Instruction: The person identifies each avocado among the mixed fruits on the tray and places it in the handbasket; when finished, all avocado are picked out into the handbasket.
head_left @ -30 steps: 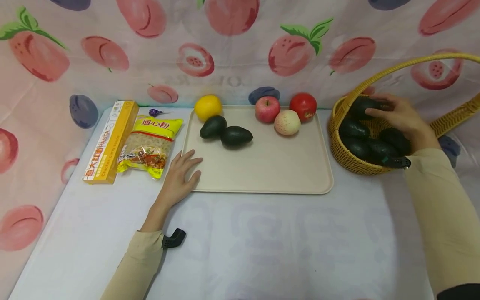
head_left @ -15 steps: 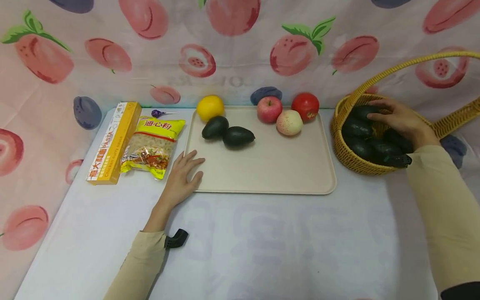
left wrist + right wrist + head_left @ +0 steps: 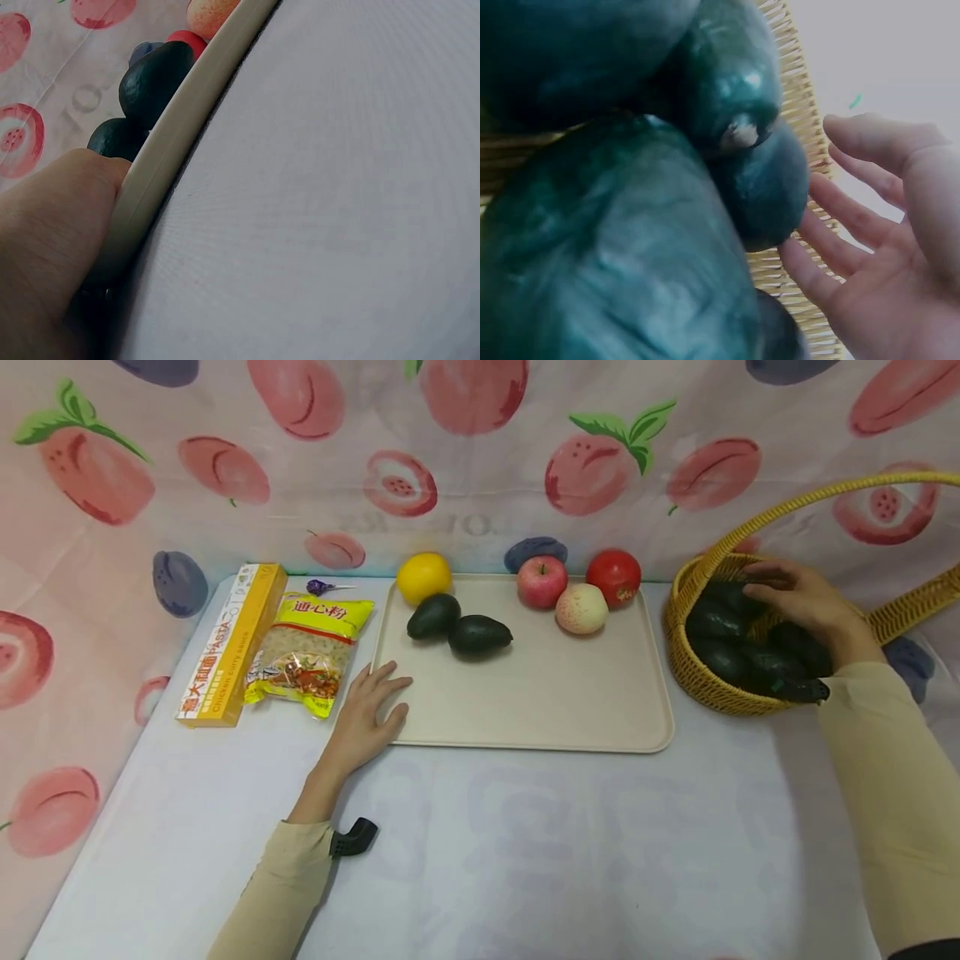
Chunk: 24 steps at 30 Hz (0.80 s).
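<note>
My right hand (image 3: pixel 813 606) is inside the wicker basket (image 3: pixel 684 668) at the right, above several dark green avocados (image 3: pixel 716 620). In the right wrist view its fingers (image 3: pixel 847 210) are spread and relaxed beside one avocado (image 3: pixel 761 191), and nothing is gripped; whether a fingertip touches it I cannot tell. My left hand (image 3: pixel 363 718) rests with spread fingers on the front left corner of the beige tray (image 3: pixel 525 710). Two avocados (image 3: pixel 480 636) lie on the tray, touching a yellow lemon (image 3: pixel 424 578) at its back left.
At the tray's back right sit a pink apple (image 3: pixel 542 582), a red round fruit (image 3: pixel 613 578) and a pale speckled fruit (image 3: pixel 582 609). A pasta box (image 3: pixel 232 647), a pasta bag (image 3: pixel 309 652) and a lollipop (image 3: pixel 321 586) lie left. The basket's tall handle (image 3: pixel 795 497) arches over it.
The avocado that my right hand held near the basket's back has gone down among the others, and the fingers have loosened from it. My left hand stays on the tray; the view shifted slightly.
</note>
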Available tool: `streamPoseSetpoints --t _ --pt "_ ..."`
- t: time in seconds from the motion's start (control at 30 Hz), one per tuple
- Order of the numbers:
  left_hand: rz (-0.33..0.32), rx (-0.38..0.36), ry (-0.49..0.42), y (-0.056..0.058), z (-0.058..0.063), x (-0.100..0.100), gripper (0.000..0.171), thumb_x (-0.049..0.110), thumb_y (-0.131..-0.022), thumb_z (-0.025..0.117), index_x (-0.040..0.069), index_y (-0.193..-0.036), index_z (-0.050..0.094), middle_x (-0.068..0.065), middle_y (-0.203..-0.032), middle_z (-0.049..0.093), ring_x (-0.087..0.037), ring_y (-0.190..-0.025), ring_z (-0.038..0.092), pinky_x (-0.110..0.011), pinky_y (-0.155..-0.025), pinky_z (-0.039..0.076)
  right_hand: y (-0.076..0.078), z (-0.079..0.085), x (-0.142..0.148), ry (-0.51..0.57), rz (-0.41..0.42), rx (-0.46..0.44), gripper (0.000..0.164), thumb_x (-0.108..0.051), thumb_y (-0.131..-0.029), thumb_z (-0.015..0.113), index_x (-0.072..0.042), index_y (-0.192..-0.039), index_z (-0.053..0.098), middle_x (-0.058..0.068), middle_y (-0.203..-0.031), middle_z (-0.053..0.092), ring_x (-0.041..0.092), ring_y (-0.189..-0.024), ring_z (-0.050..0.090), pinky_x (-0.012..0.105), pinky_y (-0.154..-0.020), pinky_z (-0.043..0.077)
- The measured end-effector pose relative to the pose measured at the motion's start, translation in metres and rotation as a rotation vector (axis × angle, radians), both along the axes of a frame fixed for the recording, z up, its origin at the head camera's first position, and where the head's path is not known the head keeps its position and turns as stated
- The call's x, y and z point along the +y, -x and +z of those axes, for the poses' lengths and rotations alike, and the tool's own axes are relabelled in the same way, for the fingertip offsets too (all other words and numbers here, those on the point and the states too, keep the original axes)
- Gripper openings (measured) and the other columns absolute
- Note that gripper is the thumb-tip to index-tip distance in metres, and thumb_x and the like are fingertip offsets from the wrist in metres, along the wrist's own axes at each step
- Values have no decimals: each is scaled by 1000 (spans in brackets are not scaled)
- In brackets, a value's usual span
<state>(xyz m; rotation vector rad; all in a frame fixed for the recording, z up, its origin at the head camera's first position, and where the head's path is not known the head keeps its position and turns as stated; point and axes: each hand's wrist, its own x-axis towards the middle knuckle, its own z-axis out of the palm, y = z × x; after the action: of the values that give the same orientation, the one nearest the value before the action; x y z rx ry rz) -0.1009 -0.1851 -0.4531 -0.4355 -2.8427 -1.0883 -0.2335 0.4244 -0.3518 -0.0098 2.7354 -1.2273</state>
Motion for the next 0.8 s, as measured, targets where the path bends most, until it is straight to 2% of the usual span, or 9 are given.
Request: streamPoseSetpoints --t 0.13,0.37,0.57,0.7,0.8 --pt "-3 3 2 0 1 1 39 22 -90 60 18 -129 57 -10 -151 36 -39 -144 17 -59 -115 15 -7 6 -3 3 -3 23 44 -33 -92 58 -19 -133 51 -28 -103 53 -15 -91 46 4 -68 37" --pt "2 -4 -1 0 2 1 39 21 -89 60 17 -128 58 -10 -151 36 -39 -144 17 -60 -115 16 -21 15 -10 -24 38 34 47 -33 -93 57 -16 -136 49 -23 -111 52 -13 -94 47 3 -68 38" --pt "6 -17 -3 -1 2 1 39 21 -89 61 18 -128 58 -10 -151 36 -39 -144 17 -60 -115 16 -32 22 -20 -54 60 65 47 -33 -93 57 -16 -137 48 -22 -112 53 -12 -95 47 3 -69 37" --pt "7 -25 0 -1 3 1 39 22 -90 60 19 -128 57 -9 -152 35 -38 -144 16 -61 -115 15 -40 25 -27 -104 67 88 49 -35 -93 56 -14 -137 47 -17 -114 54 -14 -92 48 1 -69 37" --pt "6 -23 2 0 4 1 39 22 -90 60 19 -128 57 -9 -152 35 -38 -144 16 -60 -115 15 -46 24 -31 -96 69 118 48 -33 -94 55 -12 -136 48 -13 -117 55 -14 -92 49 1 -70 37"
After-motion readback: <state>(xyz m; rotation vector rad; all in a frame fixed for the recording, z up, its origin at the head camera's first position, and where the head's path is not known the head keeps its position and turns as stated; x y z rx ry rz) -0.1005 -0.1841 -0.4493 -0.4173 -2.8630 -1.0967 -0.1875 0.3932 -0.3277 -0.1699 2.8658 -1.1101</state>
